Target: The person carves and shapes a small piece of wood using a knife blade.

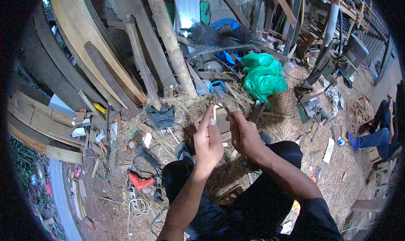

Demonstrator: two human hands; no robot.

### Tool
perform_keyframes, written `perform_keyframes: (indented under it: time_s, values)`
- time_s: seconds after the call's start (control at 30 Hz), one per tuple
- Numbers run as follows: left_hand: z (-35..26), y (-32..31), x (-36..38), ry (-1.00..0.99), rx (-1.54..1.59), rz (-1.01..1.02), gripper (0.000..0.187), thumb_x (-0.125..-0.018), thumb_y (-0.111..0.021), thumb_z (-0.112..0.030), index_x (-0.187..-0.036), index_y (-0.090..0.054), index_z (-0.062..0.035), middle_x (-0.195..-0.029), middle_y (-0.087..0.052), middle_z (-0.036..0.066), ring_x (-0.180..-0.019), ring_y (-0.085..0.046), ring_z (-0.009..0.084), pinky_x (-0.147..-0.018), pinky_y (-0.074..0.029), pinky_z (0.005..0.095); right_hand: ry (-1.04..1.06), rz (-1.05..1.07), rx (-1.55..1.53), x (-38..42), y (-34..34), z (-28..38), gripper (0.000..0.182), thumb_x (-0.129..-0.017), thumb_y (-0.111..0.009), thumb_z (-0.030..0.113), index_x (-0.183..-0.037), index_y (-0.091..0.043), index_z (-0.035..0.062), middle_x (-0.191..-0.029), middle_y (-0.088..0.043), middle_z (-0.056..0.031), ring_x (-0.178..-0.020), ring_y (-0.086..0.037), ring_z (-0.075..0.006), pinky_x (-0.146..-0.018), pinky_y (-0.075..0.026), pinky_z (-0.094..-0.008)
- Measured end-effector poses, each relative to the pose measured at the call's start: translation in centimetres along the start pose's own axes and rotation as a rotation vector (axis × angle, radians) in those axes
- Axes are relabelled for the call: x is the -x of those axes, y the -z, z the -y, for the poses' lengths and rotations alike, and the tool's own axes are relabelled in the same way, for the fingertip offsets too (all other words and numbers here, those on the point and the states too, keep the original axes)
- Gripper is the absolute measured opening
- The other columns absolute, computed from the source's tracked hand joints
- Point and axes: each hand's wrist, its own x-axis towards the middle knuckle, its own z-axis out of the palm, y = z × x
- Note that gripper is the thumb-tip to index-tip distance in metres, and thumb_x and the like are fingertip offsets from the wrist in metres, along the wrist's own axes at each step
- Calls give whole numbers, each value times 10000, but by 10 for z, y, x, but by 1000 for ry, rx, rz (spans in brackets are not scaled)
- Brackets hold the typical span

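My left hand [209, 144] is raised in front of my knees, thumb and fingers pinched on a thin, pale strip of wood [214, 113]. Beside it my right hand [245, 135] is wrapped round the handle end of a narrow, dark, blade-like tool [224, 104]. The tool slants up and to the left, its tip overlapping the top of the strip in this view. The fingers of my right hand hide its handle. Below and behind both hands lie wooden boards [225, 137] on the ground between my feet.
A red power drill [140, 181] and a white power strip [136, 205] with its cord lie at left. Long planks [90, 42] lean on the left. A green plastic bag [263, 78] sits ahead. At far right is another person's leg [371, 139]. Shavings cover the floor.
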Motion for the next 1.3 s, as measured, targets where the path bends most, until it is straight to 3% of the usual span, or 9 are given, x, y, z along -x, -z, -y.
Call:
perform_keyframes:
  time_s: [0.2,0.5,0.6,0.7,0.83,0.9,1.03,1.2,1.3]
  values:
    - [-4,2,3,39,10,79,384,-1016,-377,-118,-1374,-441,7,-826,-586,46,-689,-479,54,-608,-441,235,0,32,-115,-2,5,0,265,-830,-517,-38,-1082,-518,44,-749,-601,-212,-673,-614,-425,-577,-471,-445]
    - [0,4,6,-14,-80,153,391,-989,-387,-64,-1367,-444,20,-880,-634,112,-738,-526,79,-657,-456,252,2,-18,-133,-4,11,4,109,-908,-536,28,-1013,-568,29,-727,-579,-183,-601,-586,-271,-550,-447,-363]
    - [0,2,7,-35,-86,164,385,-985,-394,-55,-1355,-453,32,-935,-653,129,-800,-563,96,-714,-473,262,38,-54,-173,-4,7,2,114,-982,-504,109,-982,-556,7,-585,-454,-32,-516,-397,-64,-481,-327,-251]
    - [10,-1,3,-34,-28,123,381,-989,-402,-64,-1353,-460,32,-950,-654,120,-812,-575,109,-746,-489,280,33,-21,-270,-6,2,-11,169,-1001,-494,160,-986,-559,5,-616,-470,7,-540,-398,-53,-492,-326,-232]
    - [12,-1,-13,80,67,32,364,-1014,-403,-149,-1327,-503,5,-742,-558,-7,-639,-494,59,-603,-447,247,-118,-16,-554,-17,2,-3,176,-1006,-500,192,-1013,-542,21,-638,-436,46,-555,-382,-34,-492,-309,-213]
    - [21,0,-22,81,61,-31,364,-1024,-406,-201,-1322,-522,-26,-639,-444,-67,-555,-404,20,-519,-353,207,-121,-112,-503,-22,-2,-12,184,-985,-531,184,-1044,-562,13,-674,-491,9,-591,-438,-63,-523,-370,-249]
    - [46,16,-37,352,220,-47,356,-1014,-461,-271,-1284,-557,-60,-604,-443,-55,-441,-381,42,-383,-305,216,-308,-111,-445,-20,4,-33,190,-977,-533,179,-1062,-557,10,-712,-549,-22,-606,-512,-87,-534,-422,-267]
    - [73,23,-42,427,253,-23,293,-975,-508,-223,-1189,-604,-47,-593,-451,-51,-442,-390,42,-387,-289,203,-506,-1,-444,-17,24,-14,247,-1000,-496,231,-1149,-545,41,-646,-561,-48,-567,-527,-65,-494,-417,-268]
    - [116,17,-37,355,7,14,253,-970,-509,-209,-1115,-637,-46,-601,-502,-1,-479,-469,76,-431,-361,242,-288,-32,-54,-10,15,-40,254,-973,-519,254,-1091,-525,29,-668,-609,-180,-587,-612,-323,-531,-459,-417]
